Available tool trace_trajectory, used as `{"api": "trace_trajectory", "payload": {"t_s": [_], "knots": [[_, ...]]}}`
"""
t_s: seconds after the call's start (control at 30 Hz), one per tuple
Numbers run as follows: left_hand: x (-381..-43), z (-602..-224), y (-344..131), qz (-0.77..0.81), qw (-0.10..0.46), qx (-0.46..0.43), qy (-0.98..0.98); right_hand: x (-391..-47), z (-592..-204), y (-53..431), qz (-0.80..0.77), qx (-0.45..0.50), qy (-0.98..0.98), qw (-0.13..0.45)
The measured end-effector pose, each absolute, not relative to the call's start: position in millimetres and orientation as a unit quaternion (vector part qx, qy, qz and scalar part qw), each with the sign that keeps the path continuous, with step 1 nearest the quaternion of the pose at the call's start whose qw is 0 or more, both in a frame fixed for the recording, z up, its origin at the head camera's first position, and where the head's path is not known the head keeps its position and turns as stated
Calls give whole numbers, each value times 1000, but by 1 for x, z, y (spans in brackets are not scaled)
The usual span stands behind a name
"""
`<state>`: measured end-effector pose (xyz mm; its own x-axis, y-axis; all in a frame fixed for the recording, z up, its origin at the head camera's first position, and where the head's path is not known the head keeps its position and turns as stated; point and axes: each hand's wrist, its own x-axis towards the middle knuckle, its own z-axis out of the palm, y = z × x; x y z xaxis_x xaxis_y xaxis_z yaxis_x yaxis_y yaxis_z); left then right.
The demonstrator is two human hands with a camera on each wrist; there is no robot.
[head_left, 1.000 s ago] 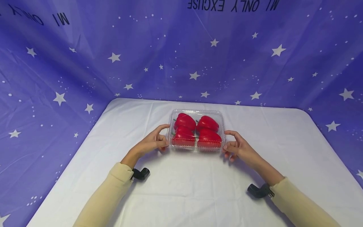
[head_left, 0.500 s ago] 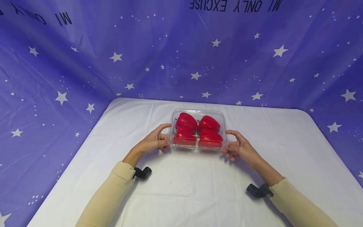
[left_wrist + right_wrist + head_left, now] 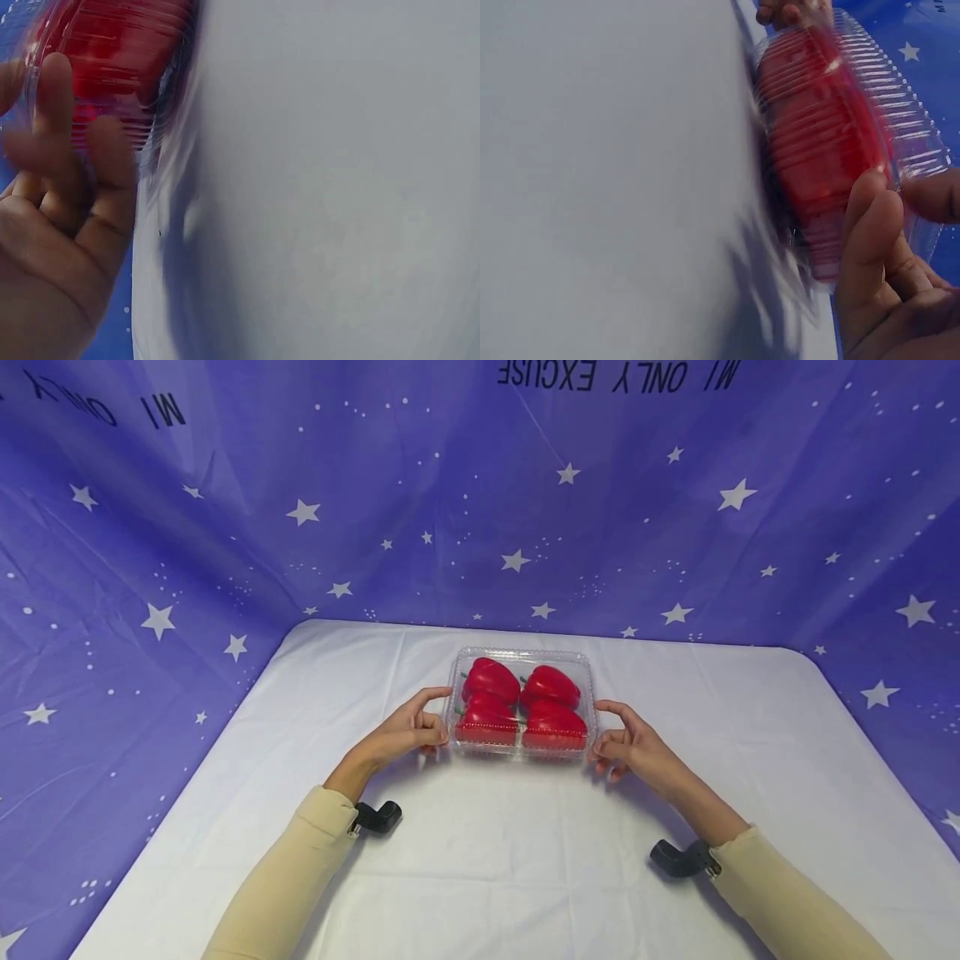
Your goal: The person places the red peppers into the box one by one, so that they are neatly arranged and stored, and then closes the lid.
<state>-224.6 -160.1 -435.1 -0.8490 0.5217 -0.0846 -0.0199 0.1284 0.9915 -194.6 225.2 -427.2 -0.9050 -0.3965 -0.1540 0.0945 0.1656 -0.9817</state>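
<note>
A clear plastic clamshell box with a ribbed rim appears in the middle of the head view. Several red bell peppers with green stems lie inside it, seen through the closed lid. My left hand pinches the box's left edge between thumb and fingers. At the opposite edge, my right hand pinches the rim in the same way. The right wrist view shows the ribbed box tilted in that camera, with the fingertips on its side. Whether its base touches the table cannot be made out.
A white cloth covers the table. Behind and at both sides hangs a blue curtain with white stars. A black wrist mount sits at the left cuff, and another black mount at the right cuff.
</note>
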Motion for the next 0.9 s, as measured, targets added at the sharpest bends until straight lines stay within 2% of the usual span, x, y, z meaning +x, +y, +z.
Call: {"api": "trace_trajectory", "payload": {"t_s": [0.27,0.43,0.67,0.9], "knots": [[-225,-434,-157,643,210,147,722,-201,-425,224,-646,-87,731,201],[-226,-434,-161,632,220,150,728,-202,-426,223,-637,-86,739,202],[-227,-433,-161,609,206,159,749,-201,-428,225,-643,-111,732,195],[-225,-429,-162,582,195,157,774,-194,-430,241,-588,-160,779,146]]}}
